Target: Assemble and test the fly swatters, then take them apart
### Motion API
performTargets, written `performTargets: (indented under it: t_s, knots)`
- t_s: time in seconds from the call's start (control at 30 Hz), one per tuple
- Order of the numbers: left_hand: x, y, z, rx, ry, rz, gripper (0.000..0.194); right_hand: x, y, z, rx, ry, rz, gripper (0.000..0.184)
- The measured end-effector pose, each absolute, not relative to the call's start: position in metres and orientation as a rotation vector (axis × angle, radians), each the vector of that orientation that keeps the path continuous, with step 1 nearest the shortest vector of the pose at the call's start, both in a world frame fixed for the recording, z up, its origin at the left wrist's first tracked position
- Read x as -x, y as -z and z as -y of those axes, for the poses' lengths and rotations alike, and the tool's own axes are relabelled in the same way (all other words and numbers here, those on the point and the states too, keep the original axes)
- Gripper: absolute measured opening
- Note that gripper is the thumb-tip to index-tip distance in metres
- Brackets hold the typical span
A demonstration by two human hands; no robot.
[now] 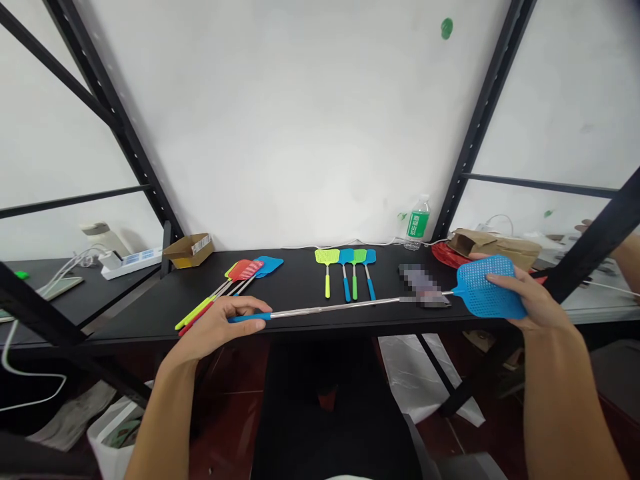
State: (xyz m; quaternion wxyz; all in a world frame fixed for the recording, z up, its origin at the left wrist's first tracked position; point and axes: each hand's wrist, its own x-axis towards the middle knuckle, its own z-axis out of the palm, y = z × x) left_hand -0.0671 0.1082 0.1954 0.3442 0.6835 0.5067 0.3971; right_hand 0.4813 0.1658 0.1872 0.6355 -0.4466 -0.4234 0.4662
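Observation:
A blue fly swatter (493,293) with its metal rod drawn out long is held level above the black table's front part. My left hand (223,325) is closed around its blue handle. At the other end, my right hand (533,293) grips the perforated blue head, thumb on the near face and the other fingers mostly hidden behind it. Left of centre lies a pile of long swatters (245,270) with red, yellow and blue heads. In the middle, several short swatters stand side by side, among them a yellow one (327,257) and a blue one (370,255).
A small cardboard box (189,252) sits at the table's back left. A water bottle (417,223) stands at the back right, near a pixelated flat object (423,285). Brown packaging (500,247) lies further right. Black metal posts (483,113) rise on both sides.

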Motion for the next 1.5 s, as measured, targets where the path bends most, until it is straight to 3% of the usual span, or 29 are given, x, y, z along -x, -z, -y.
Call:
performTargets:
  t_s: [0.63,1.5]
  knots:
    - [0.055,-0.209,-0.098,-1.850,-0.958,-1.514,0.028,-0.459,-0.204,-0.154,1.054,-1.138,0.997,0.045]
    - [0.035,-0.213,-0.094,-1.866,-1.023,-1.502,0.028,-0.396,-0.214,-0.150,0.891,-1.191,1.128,0.044]
